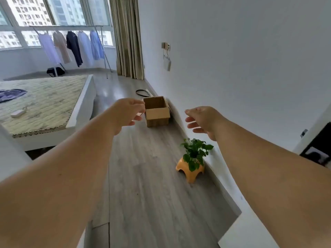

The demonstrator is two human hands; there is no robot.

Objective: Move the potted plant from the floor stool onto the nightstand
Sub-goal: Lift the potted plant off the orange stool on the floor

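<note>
A small leafy green potted plant (pixel 195 152) stands on a low orange plastic stool (pixel 190 170) on the grey wood floor, close to the right wall. Leaves hide its pot. My left hand (pixel 125 114) is stretched forward, fingers loosely curled and apart, holding nothing, well left of and above the plant. My right hand (pixel 203 120) is also extended, fingers spread, empty, in the air just above and beyond the plant without touching it. No nightstand can be made out with certainty.
An open cardboard box (pixel 157 111) sits on the floor by the wall beyond the stool. A bed with a quilted mattress (pixel 44 102) fills the left side. A clothes rack (pixel 71 45) stands at the window. A white surface corner (pixel 245 233) juts in at the lower right.
</note>
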